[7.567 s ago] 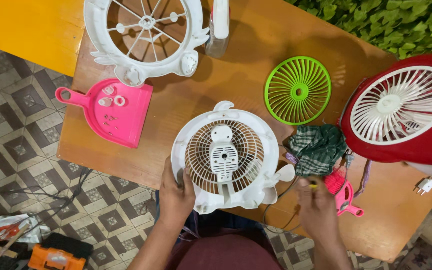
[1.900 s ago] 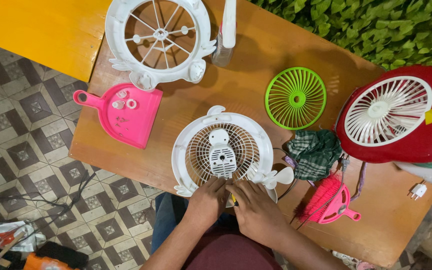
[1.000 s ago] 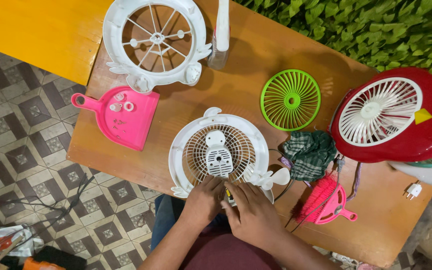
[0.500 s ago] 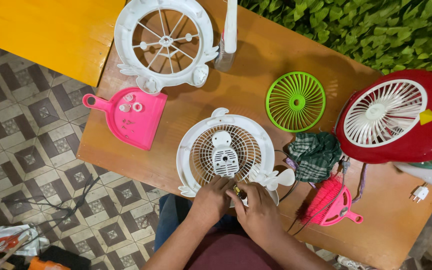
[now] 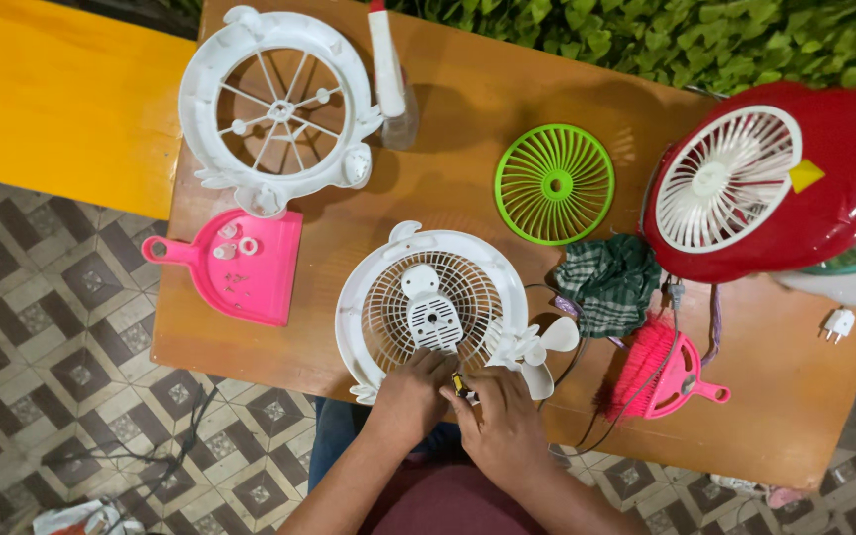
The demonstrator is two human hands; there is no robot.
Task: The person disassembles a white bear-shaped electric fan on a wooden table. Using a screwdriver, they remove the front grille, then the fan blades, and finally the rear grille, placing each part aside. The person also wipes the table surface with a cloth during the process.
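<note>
White fan housing (image 5: 428,307) lies flat at near edge of wooden table (image 5: 448,139), grille up. Both hands meet at its lower rim. Left hand (image 5: 410,396) curled, fingers resting on rim. Right hand (image 5: 503,428) closed around small tool with yellow-black tip (image 5: 460,384), probably screwdriver, tip touching rim. Step in hand looks like working on fastener at rim. Next move needs steady housing and straight tool. Pink dustpan (image 5: 235,266) with small parts at left; green grille (image 5: 554,183), red fan (image 5: 765,178) further right.
</note>
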